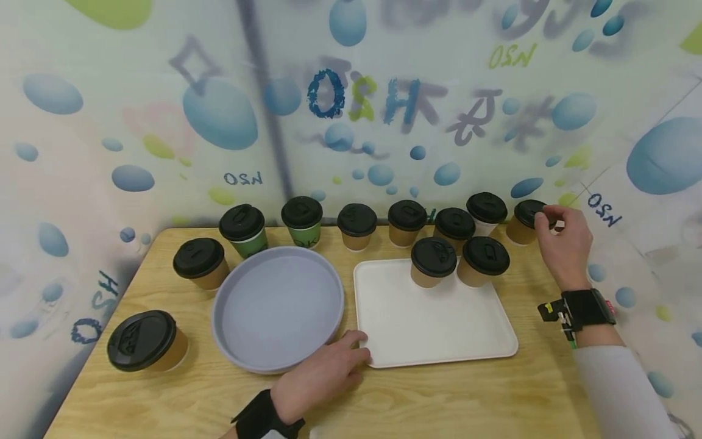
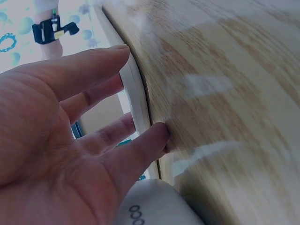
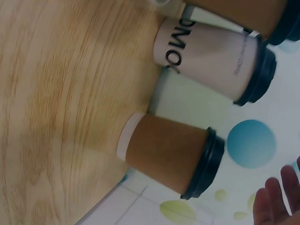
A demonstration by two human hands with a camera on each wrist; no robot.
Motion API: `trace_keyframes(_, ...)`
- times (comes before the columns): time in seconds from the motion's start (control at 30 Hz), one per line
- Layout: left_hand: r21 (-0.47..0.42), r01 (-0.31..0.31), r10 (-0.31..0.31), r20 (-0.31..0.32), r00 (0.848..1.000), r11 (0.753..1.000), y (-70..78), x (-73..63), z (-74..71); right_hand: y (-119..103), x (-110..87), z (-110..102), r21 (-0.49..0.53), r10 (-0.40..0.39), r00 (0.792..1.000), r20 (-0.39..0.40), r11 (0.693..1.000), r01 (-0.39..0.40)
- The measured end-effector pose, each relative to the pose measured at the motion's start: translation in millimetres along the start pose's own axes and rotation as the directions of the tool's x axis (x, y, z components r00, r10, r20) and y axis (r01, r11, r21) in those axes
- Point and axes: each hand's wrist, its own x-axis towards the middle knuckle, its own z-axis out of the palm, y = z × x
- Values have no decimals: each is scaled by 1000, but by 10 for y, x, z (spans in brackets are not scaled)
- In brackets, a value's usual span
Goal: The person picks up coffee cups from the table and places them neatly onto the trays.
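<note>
My left hand (image 1: 323, 372) is at the near left corner of the white tray (image 1: 433, 329), with loosely bent fingers touching its rim. In the left wrist view the fingers (image 2: 105, 91) lie across the tray's edge, just over the wood. At the far right, my right hand (image 1: 567, 241) is beside a brown paper cup (image 1: 521, 233) with a black lid. The right wrist view has a gap between the spread fingers (image 3: 290, 183) and that upright cup (image 3: 164, 152). Two brown lidded cups (image 1: 430, 274) (image 1: 476, 275) stand on the tray's back part.
A round lavender tray (image 1: 280, 305) lies left of the white one. Several lidded cups line the table's back, including green cups (image 1: 305, 235) and a white lettered cup (image 3: 211, 61). Two brown cups (image 1: 211, 277) (image 1: 172, 353) stand along the left side. A printed curtain (image 1: 384, 164) hangs behind.
</note>
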Motion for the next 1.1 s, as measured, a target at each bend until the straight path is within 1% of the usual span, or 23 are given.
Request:
trace_keyframes(0.1,-1,7,-7,15,1000,1000,1,8,-1,85,55,16,-1,6,999,34,1000,-6)
trace_keyframes(0.17,0,8,-8,20,1000,1000,4,14,1,140,96,25,11,23,998,58,1000,-24)
trace_keyframes(0.3,5,9,-9,10,1000,1000,12,21,2,226,184,57,37,83,989,122,995,-88)
trace_keyframes(0.47,-1,8,-8,-2,1000,1000,5,28,-5,326,240,107,33,148,969,199,987,-158)
trace_keyframes(0.6,-12,16,-16,13,1000,1000,-6,27,7,462,245,169,0,191,952,241,980,-197)
trace_keyframes(0.73,-19,29,-29,26,999,999,-21,12,7,575,271,269,-26,246,929,276,968,-248)
trace_keyframes(0.93,-44,30,-29,28,999,999,-25,15,21,609,275,327,-54,323,894,312,945,-322)
trace_keyframes(1.03,-44,28,-27,19,999,999,-27,10,22,604,279,354,-68,349,881,318,936,-346)
trace_keyframes(1.1,-40,30,-29,14,999,999,-29,5,18,603,289,386,-77,360,877,319,932,-354)
